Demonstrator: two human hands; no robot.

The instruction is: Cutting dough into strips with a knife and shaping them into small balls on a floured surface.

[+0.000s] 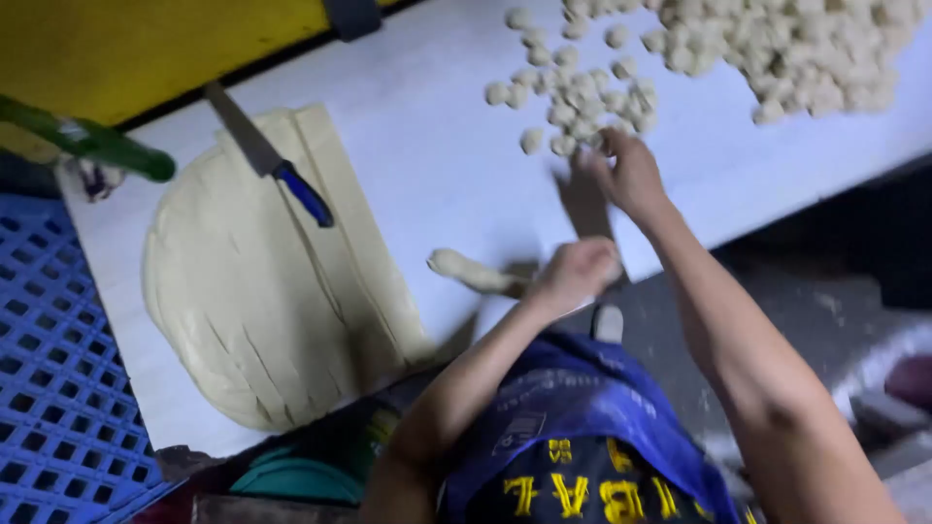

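My left hand (573,274) is closed around one end of a short rope of dough (471,272), which sticks out to the left just above the white table (427,146). Farther back, my right hand (629,175) rests with fingers apart at the near edge of a scatter of small dough pieces (582,97). I cannot see anything held in it. A big flat slab of dough (252,291), cut into long strips, lies on the left of the table. A knife with a blue handle (282,165) rests on top of it.
A larger heap of dough pieces (806,49) fills the table's far right. A blue plastic crate (49,388) sits left of the table, with a green handle-like object (97,146) above it. A yellow surface (146,39) lies behind. Dark floor is at the right.
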